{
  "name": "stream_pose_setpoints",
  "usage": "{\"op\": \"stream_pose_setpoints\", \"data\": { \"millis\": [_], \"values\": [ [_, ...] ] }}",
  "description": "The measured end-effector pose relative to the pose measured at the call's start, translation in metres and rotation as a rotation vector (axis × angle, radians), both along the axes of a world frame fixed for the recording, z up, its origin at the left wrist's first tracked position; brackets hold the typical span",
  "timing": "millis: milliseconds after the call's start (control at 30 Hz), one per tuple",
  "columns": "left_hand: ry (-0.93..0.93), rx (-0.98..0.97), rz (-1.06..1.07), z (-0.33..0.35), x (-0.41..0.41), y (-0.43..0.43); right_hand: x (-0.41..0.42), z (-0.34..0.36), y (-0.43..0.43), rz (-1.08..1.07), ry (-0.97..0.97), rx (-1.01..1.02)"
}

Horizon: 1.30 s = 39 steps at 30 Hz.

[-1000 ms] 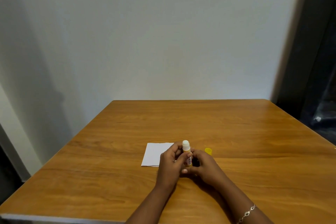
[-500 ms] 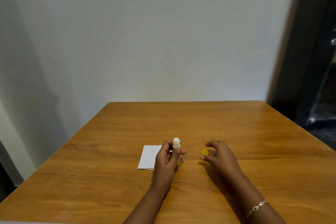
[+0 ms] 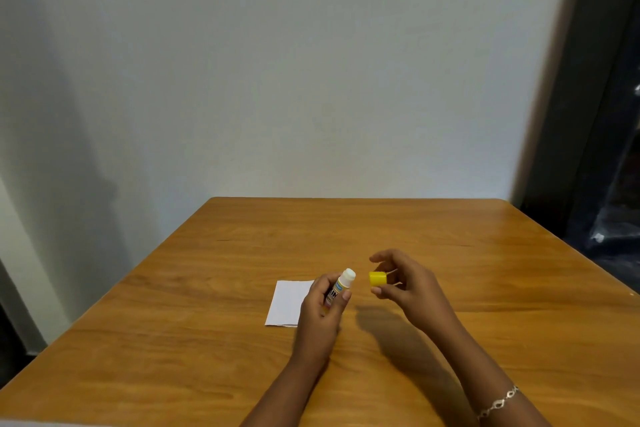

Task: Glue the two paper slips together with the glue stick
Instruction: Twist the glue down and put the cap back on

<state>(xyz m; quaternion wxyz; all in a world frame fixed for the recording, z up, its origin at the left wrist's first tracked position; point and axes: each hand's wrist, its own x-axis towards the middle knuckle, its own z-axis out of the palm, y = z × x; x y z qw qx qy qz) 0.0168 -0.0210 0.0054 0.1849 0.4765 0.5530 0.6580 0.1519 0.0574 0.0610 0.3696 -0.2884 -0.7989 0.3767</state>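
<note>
In the lower centre of the frame, a glue stick (image 3: 341, 288) is gripped by the left hand (image 3: 320, 308), with fingers and thumb curled round its printed barrel. The stick is held off the table and tilted, its top toward the upper right. The white tip is uncovered. Just right of it, a yellow cap (image 3: 377, 278) is pinched in the fingertips of the right hand (image 3: 410, 284), with the thumb under it and the index finger arched above. Cap and stick tip are near each other but apart; a small gap is seen between them. Both are held above the wooden table (image 3: 450, 246).

A white paper slip (image 3: 285, 302) is laid flat on the table, left of the left hand and partly hidden behind it. Whether it is one slip or two stacked cannot be told, nor whether it is touched by the left hand.

A silver chain bracelet (image 3: 498, 402) is worn on the right wrist, at the lower right of the frame. A dark shadow is cast on the table below the right hand. The upper frame is filled by a pale wall (image 3: 311, 80). A dark doorway edge (image 3: 606, 114) is seen along the right side.
</note>
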Motion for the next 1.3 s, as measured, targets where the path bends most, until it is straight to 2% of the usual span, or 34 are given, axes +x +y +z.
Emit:
{"op": "stream_pose_setpoints", "data": {
  "millis": [500,867,1300],
  "values": [
    [0.008,-0.044,-0.031,-0.001,-0.001,0.001,-0.012,0.016,-0.006,0.085,-0.074,0.169],
    [0.042,-0.071,-0.029,-0.002,0.000,0.000,-0.013,0.026,0.000,0.177,-0.369,0.466],
    [0.158,0.023,0.039,0.001,0.005,-0.002,-0.021,0.019,-0.011,0.003,-0.714,0.576]
  ]
}}
